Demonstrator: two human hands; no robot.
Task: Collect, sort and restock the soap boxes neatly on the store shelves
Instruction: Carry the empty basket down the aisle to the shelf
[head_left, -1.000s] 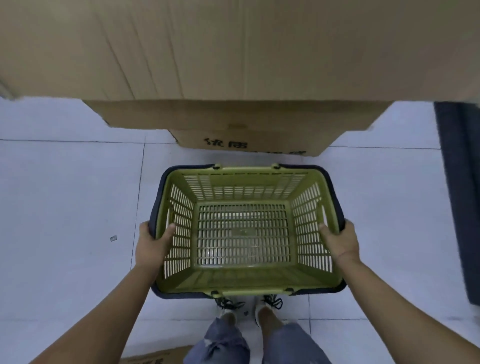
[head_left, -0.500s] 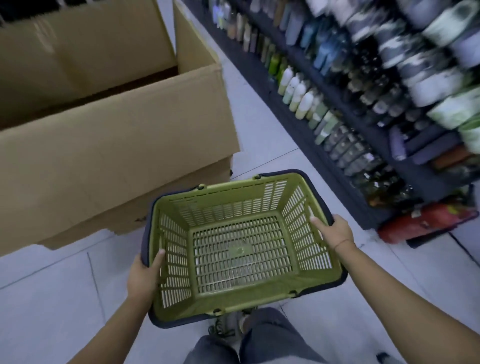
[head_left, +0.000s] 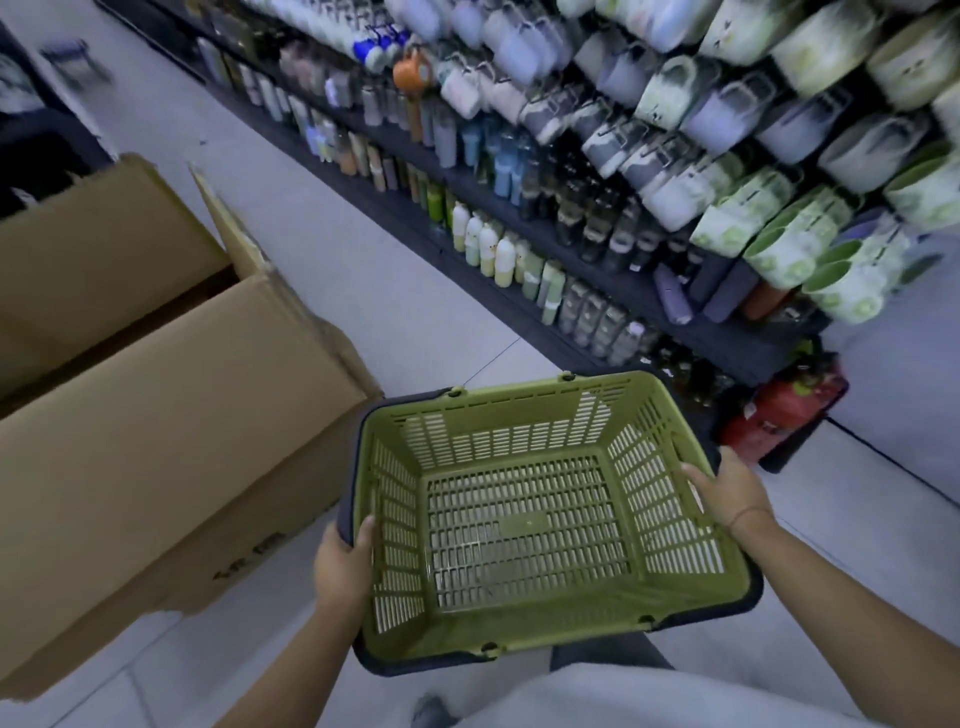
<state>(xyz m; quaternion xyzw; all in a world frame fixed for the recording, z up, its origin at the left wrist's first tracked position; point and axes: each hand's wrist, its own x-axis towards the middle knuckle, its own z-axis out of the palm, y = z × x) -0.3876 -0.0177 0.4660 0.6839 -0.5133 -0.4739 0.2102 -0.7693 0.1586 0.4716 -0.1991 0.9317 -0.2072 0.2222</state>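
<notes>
Green plastic basket (head_left: 498, 410) held above the pale tiled floor (head_left: 405, 291) — the left hand (head_left: 340, 566) grips its left rim, thumb inside, and the right hand (head_left: 732, 491) grips the right rim. An open cardboard box (head_left: 156, 441) stands just to the left. Dark store shelves (head_left: 644, 299) of bottles (head_left: 488, 249) run along the right — a red fire extinguisher (head_left: 784, 410) at their near end.

A shop aisle is shown. Dark shelves (head_left: 613, 283) are packed with rows of bottles (head_left: 491, 249) and hanging refill pouches (head_left: 727, 218). A green shopping basket (head_left: 524, 631) is carried over the pale tiled floor (head_left: 374, 280), beside a large open cardboard carton (head_left: 171, 415).
</notes>
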